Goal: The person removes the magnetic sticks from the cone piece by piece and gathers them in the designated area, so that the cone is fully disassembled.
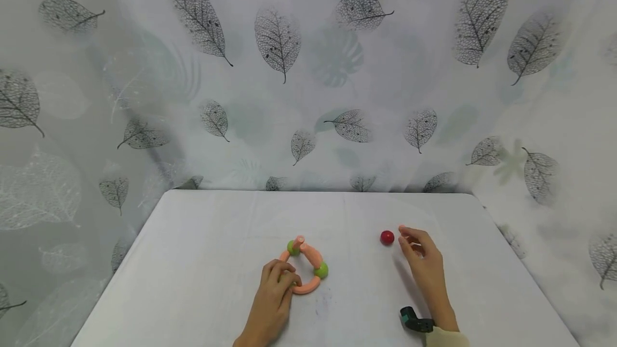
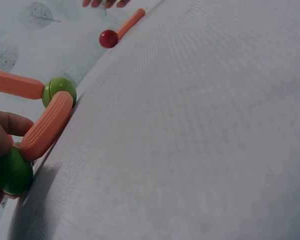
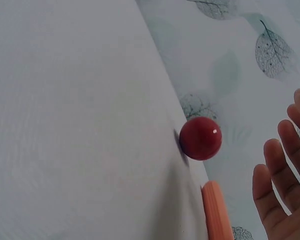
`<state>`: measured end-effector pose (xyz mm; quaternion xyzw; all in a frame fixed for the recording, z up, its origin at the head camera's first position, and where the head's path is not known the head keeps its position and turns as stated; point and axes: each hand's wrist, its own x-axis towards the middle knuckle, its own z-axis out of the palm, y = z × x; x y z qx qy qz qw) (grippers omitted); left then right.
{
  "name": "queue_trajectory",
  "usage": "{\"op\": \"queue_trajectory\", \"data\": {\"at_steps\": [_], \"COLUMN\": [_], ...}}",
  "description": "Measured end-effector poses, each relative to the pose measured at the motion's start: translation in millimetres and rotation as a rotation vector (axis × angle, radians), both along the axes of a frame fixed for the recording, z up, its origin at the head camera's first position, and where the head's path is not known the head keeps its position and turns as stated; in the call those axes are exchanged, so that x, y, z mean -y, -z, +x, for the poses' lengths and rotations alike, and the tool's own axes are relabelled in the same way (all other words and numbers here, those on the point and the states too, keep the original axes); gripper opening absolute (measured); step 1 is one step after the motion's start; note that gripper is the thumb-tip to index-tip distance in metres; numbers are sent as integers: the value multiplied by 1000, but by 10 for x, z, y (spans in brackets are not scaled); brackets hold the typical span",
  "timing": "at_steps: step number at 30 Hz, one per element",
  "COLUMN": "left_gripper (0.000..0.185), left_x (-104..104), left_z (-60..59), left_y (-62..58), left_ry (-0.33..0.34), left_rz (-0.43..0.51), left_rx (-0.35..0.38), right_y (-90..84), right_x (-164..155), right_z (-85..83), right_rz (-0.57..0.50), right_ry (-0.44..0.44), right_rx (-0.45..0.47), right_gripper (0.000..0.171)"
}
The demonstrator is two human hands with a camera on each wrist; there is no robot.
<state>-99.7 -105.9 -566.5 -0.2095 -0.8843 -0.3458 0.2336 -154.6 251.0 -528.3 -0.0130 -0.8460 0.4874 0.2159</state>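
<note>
My left hand [image 1: 273, 296] grips a green ball [image 2: 12, 172] at the near left of a ring of ridged orange sticks [image 1: 308, 286] joined by green balls [image 1: 321, 270]. The ring lies on the white table, and the hand covers its left part. On the far side, a short orange stick end [image 1: 299, 240] points up by a green ball. My right hand [image 1: 426, 264] hovers with loosely bent fingers over a loose orange stick [image 3: 217, 212], apart from it. Just left of that stick sits a red ball [image 1: 387, 238]; nothing is in the right hand.
The white table [image 1: 217, 229] reaches back to a hanging cloth [image 1: 308, 95] with a leaf print. A dark strap with a small camera [image 1: 415, 321] is on the right wrist.
</note>
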Motion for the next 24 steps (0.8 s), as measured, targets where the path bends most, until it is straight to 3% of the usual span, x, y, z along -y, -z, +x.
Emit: {"op": "queue_trajectory", "data": {"at_steps": [9, 17, 20, 24], "left_gripper": [28, 36, 48, 58], "left_x": [-7, -10, -18, -30], "left_z": [3, -26, -27, -5], "left_y": [-16, -21, -15, 1], "left_ry": [9, -14, -31, -53], "left_rz": [20, 42, 30, 13], "left_rx": [39, 58, 57, 64], "right_y": [9, 11, 39, 66], "right_x": [223, 504, 648, 865], "right_z": [-26, -47, -45, 11], "right_rz": [-22, 15, 26, 25], "right_ry": [-186, -326, -407, -578], "right_rx": [12, 109, 133, 222], "right_gripper": [24, 24, 25, 30]}}
